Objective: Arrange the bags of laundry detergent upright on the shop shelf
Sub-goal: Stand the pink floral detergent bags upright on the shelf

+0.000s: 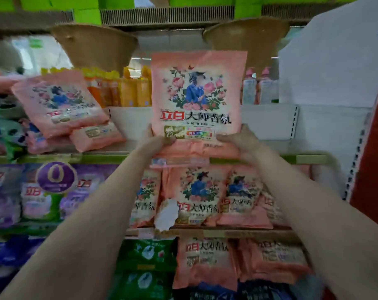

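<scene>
You are holding one pink detergent bag up in the middle of the frame, standing tall, with its picture facing you. Its bottom edge sits just above the green shelf edge.

To do this step well, I think you should set the bottom of the bag flat on the shelf first. Then push it back gently so it leans on nothing and stays tall. Let go slowly, because a soft bag like this may slump or tip forward. The fallen pink bags at the left of the frame lie tilted on each other and still need standing up, so leave room beside them.

Your left hand grips the bag's lower left corner, thumb in front. Your right hand grips the lower right corner the same way. Both arms reach up and forward from the bottom of the frame.
</scene>
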The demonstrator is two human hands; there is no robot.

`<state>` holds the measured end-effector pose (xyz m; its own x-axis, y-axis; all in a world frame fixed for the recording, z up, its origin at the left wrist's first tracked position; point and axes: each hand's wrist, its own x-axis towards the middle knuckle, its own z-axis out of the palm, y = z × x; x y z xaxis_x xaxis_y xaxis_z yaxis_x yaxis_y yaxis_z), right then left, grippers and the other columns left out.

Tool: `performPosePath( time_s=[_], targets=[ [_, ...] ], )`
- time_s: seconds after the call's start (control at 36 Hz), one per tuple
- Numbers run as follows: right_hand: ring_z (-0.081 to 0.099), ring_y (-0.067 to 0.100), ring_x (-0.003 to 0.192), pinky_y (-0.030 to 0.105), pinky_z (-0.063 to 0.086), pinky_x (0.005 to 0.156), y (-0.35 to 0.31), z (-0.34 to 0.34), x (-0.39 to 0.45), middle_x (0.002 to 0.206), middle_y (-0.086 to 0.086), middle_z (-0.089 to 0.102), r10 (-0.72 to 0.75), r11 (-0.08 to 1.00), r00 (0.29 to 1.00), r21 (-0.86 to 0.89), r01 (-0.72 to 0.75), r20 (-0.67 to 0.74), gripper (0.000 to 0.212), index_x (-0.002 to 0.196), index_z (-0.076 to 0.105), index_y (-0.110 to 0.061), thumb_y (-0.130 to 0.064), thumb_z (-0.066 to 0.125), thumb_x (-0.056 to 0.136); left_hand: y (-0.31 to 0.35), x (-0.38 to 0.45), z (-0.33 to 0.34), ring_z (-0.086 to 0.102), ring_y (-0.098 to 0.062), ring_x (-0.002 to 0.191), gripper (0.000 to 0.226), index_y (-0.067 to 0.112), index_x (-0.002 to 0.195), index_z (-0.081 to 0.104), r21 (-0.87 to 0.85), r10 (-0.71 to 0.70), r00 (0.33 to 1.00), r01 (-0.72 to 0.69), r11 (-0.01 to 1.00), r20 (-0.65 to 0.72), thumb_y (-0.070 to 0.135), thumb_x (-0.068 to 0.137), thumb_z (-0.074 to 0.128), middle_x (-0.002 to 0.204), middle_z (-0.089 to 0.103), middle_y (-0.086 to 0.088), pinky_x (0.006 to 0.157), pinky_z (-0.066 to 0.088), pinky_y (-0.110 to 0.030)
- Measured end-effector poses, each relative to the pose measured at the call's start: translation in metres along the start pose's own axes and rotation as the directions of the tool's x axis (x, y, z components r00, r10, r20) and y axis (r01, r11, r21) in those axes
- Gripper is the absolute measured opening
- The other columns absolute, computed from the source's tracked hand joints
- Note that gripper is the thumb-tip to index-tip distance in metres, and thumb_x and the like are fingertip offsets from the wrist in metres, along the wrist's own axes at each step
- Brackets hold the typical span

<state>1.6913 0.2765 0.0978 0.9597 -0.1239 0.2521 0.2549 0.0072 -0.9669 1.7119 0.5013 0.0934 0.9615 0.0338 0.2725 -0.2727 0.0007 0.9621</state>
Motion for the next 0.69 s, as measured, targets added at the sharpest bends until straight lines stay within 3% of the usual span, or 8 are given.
performPosePath(
  time_s=[0.11,0.22,0.31,0.47,0.58,0.69],
  targets=[
    [0.064,0.027,0.107,0.047,0.049,0.098,0.010,-0.031,0.024,0.119,0.013,0.065,-0.016,1.000,0.994,-0.003,0.016,-0.107,0.048,0.111,0.059,-0.007,0.001,0.078,0.068,-0.001,0.041,0.037,0.055,-0.023,0.106,0.064,0.017,0.128,0.039,0.116,0.047,0.994,-0.058,0.992,0.099,-0.003,0.076,0.070,0.115,0.054,-0.003,0.097,0.047,-0.037],
    [0.065,0.025,0.101,0.036,0.054,0.088,0.010,-0.073,0.044,0.114,0.012,0.066,-0.047,0.998,0.985,-0.052,0.039,-0.167,0.044,0.113,0.060,-0.002,0.000,0.076,0.073,-0.003,0.072,0.074,0.053,-0.025,0.116,0.077,0.017,0.139,0.030,0.130,0.031,0.950,-0.075,0.989,0.311,-0.015,0.076,0.062,0.126,0.054,-0.007,0.098,0.046,-0.039],
    [0.063,0.028,0.107,0.046,0.047,0.100,0.010,-0.105,0.061,0.118,0.014,0.066,-0.071,0.992,0.982,-0.116,0.051,-0.177,0.046,0.113,0.060,-0.006,-0.002,0.077,0.071,-0.013,0.088,0.107,0.050,-0.028,0.122,0.080,0.018,0.139,0.029,0.142,-0.001,0.921,-0.059,0.988,0.390,-0.019,0.075,0.059,0.130,0.052,-0.009,0.104,0.043,-0.046],
    [0.063,0.027,0.105,0.047,0.049,0.097,0.023,-0.173,0.107,0.112,0.009,0.065,-0.060,0.981,0.973,-0.191,0.017,-0.224,0.034,0.097,0.058,-0.015,-0.004,0.078,0.071,-0.034,0.124,0.185,0.052,-0.029,0.119,0.079,0.016,0.132,0.038,0.198,-0.022,0.950,-0.042,0.979,0.311,-0.011,0.067,0.073,0.128,0.055,-0.009,0.102,0.044,-0.050],
    [0.063,0.031,0.107,0.050,0.049,0.097,0.039,-0.219,0.143,0.119,0.014,0.065,-0.059,0.970,0.971,-0.244,0.001,-0.233,0.062,0.119,0.056,-0.005,-0.009,0.084,0.063,-0.046,0.148,0.230,0.054,-0.030,0.117,0.076,0.014,0.127,0.045,0.197,-0.044,0.967,-0.006,0.980,0.250,-0.013,0.063,0.075,0.124,0.059,-0.009,0.099,0.047,-0.050],
    [0.061,0.031,0.111,0.051,0.048,0.098,0.050,-0.249,0.166,0.122,0.013,0.064,-0.006,0.970,0.973,-0.238,-0.051,-0.232,0.066,0.126,0.053,-0.006,-0.003,0.080,0.067,-0.061,0.167,0.271,0.056,-0.027,0.113,0.072,0.014,0.128,0.046,0.230,-0.066,0.968,0.009,0.973,0.241,-0.012,0.066,0.074,0.122,0.060,-0.007,0.097,0.049,-0.048]
  ],
)
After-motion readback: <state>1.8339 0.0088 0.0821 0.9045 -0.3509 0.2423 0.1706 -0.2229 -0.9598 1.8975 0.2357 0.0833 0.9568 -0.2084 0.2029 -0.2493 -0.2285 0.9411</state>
